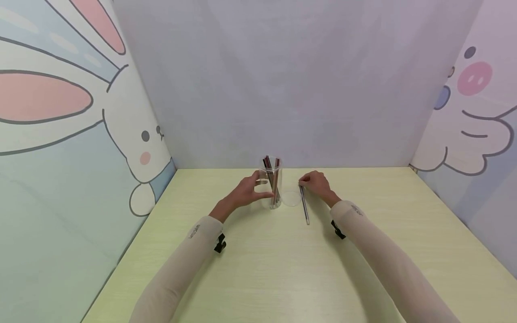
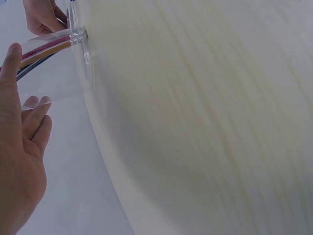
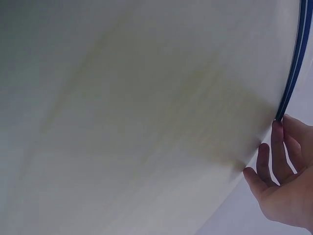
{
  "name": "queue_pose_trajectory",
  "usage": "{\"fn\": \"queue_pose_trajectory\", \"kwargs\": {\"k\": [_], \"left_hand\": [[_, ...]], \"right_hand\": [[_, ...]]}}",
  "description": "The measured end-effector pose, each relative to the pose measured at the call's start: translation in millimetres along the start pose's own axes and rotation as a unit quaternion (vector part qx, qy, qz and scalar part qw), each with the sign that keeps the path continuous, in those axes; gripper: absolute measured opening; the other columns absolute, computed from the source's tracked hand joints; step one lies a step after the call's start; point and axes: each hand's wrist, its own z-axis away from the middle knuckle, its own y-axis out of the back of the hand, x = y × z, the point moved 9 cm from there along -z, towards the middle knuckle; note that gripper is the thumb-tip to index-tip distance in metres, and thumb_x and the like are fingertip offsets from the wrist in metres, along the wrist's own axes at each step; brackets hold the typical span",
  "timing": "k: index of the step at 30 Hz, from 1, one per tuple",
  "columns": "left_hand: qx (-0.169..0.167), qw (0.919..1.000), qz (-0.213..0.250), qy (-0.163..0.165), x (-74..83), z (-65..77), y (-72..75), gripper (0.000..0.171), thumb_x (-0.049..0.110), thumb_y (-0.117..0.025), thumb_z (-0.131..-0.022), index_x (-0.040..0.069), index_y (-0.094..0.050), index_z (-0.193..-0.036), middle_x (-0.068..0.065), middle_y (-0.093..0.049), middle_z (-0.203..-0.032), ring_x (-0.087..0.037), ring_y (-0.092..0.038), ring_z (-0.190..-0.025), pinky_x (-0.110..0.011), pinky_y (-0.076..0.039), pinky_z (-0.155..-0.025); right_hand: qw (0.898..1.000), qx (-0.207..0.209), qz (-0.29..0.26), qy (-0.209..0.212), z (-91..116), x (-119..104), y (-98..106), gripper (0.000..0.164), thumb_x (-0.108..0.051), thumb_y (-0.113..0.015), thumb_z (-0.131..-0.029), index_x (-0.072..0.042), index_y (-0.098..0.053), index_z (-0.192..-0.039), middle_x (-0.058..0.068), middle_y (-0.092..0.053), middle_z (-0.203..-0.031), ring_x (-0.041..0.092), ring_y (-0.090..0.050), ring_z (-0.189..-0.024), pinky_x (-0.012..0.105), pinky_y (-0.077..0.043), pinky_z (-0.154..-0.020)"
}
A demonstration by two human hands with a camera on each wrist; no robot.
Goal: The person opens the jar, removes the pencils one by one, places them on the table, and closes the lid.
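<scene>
A clear plastic cylinder (image 1: 264,202) stands upright on the table with several pencils (image 1: 277,179) leaning inside it. My left hand (image 1: 245,190) holds it from the left, thumb on the near side and fingers round the far side; the left wrist view shows the fingertips (image 2: 45,100) against its clear wall. To the right lies a dark blue striped pencil (image 1: 304,205) with a pale near end. Its far end is pinched between thumb and finger of my right hand (image 1: 317,183). In the right wrist view the striped pencil (image 3: 295,54) rises from those fingertips.
A clear round lid (image 1: 291,198) lies flat between the cylinder and the striped pencil. Behind the pale wooden table (image 1: 274,269) hangs a grey-white backdrop (image 1: 291,89) close to the far edge. Side panels with a cartoon rabbit (image 1: 133,148) and pig (image 1: 464,130) flank it.
</scene>
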Motion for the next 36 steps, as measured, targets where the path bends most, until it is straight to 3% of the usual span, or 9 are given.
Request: {"fn": "queue_pose_trajectory", "kwargs": {"k": [11,19,26,36], "left_hand": [[-0.002,1.0,-0.001,0.004,1.2,-0.1,-1.7,0.072,0.037,-0.082,-0.091,0.011,-0.04,-0.143,-0.012,-0.048,-0.153,-0.029,-0.053,-0.14,-0.036,-0.053,-0.107],[0.0,1.0,-0.001,0.006,1.4,0.9,-2.1,0.073,0.038,-0.082,-0.091,0.011,-0.04,-0.144,-0.013,-0.047,-0.154,-0.029,-0.053,-0.14,-0.037,-0.054,-0.106],[-0.001,1.0,-0.001,0.008,2.0,1.0,-1.6,0.074,0.041,-0.082,-0.09,0.01,-0.04,-0.143,-0.013,-0.048,-0.153,-0.03,-0.053,-0.14,-0.038,-0.054,-0.106],[-0.002,0.9998,0.019,0.003,4.7,1.1,0.3,0.075,0.037,-0.083,-0.091,0.012,-0.039,-0.146,-0.011,-0.049,-0.153,-0.029,-0.054,-0.139,-0.035,-0.052,-0.108]], "right_hand": [[1.0,-0.004,0.001,-0.003,3.7,-2.2,4.7,0.022,-0.016,-0.073,-0.098,0.0,-0.079,-0.112,0.017,-0.078,-0.108,0.034,-0.072,-0.098,0.048,-0.059,-0.083],[1.0,-0.007,-0.002,0.02,1.4,-11.6,15.1,0.027,-0.017,-0.073,-0.099,0.003,-0.076,-0.118,0.019,-0.076,-0.112,0.035,-0.072,-0.103,0.049,-0.059,-0.089],[0.999,-0.004,-0.007,0.045,-1.4,-31.2,30.0,0.029,-0.018,-0.073,-0.099,0.003,-0.075,-0.119,0.018,-0.077,-0.111,0.035,-0.073,-0.102,0.05,-0.061,-0.084],[0.996,0.006,-0.012,0.094,-6.7,-68.4,45.8,0.03,-0.018,-0.072,-0.1,0.003,-0.074,-0.122,0.019,-0.075,-0.117,0.035,-0.072,-0.105,0.052,-0.059,-0.09]]}}
